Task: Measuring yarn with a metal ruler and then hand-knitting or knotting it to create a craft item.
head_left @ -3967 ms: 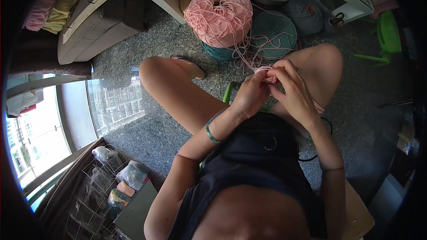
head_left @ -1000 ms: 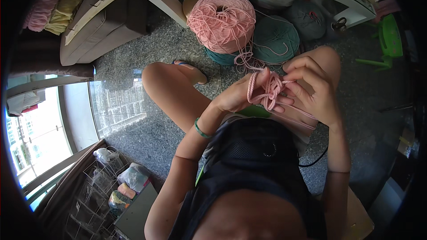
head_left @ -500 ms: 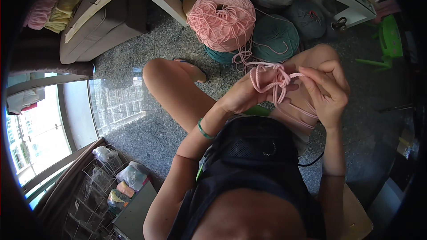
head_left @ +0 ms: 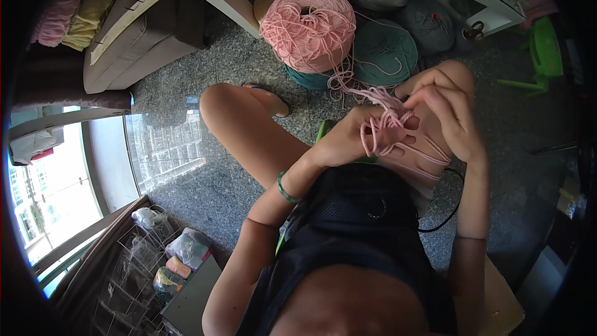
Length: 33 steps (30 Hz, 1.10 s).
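Loops of thick pink yarn lie bunched over the fingers of my left hand, which is closed on them above my thigh. My right hand is just to the right, thumb and fingers pinched at the upper right side of the loops, on a strand of that yarn. Strands run from the bunch to a big pink yarn ball on the floor ahead. More pink strands lie across my right thigh below the hands. The right fingertips partly hide the yarn.
Beside the pink ball are a dark green yarn ball and a grey one, under a white frame. Scissors lie by its right leg. A green plastic chair stands far right; a wire rack with bags is lower left.
Both hands have shifted slightly, the left to the right and nearer me. The yarn loops have moved along and bunched up, and the right hand has turned in closer over them.
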Each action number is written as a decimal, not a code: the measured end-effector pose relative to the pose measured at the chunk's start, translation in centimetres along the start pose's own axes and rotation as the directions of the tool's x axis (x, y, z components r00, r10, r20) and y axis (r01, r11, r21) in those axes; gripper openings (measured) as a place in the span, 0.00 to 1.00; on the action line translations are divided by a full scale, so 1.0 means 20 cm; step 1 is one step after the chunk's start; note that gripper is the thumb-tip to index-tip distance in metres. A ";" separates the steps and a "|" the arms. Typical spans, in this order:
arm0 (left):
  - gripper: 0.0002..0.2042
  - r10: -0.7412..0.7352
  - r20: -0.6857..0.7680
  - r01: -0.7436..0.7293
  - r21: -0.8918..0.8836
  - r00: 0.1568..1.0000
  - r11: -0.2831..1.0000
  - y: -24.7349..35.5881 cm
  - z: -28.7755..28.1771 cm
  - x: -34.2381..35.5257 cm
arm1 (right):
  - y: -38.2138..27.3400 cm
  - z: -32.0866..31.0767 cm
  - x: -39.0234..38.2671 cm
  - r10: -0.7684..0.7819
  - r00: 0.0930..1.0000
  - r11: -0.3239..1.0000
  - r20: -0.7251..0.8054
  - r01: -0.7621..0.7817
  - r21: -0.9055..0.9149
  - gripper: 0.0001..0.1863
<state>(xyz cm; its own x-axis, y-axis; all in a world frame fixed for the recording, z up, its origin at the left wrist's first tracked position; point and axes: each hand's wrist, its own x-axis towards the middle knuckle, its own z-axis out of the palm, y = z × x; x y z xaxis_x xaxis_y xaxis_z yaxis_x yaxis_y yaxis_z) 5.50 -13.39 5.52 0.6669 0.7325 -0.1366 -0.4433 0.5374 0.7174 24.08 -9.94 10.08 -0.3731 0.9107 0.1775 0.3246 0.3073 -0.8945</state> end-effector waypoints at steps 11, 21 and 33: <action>0.14 -0.027 0.043 0.015 0.259 0.999 0.966 -0.07 -0.03 -0.01 | 0.02 0.05 0.13 0.298 0.755 0.930 0.584 -0.368 0.002 0.08; 0.16 -0.126 0.108 0.142 -0.165 0.986 0.976 -0.05 -0.03 -0.02 | 0.01 0.09 0.19 -0.116 0.758 0.887 0.642 -0.212 0.410 0.10; 0.16 -0.039 0.166 0.066 -0.159 0.985 0.985 -0.06 -0.03 -0.02 | -0.01 0.14 0.22 -0.013 0.705 0.937 0.709 -0.240 0.256 0.13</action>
<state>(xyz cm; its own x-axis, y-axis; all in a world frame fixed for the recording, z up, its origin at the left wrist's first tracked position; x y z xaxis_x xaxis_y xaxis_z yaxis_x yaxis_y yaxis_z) 5.47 -14.01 4.35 0.7739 0.6314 -0.0497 -0.4877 0.6442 0.5893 19.93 -6.74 9.84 -0.8835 0.4423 -0.1540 0.1714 -0.0008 -0.9852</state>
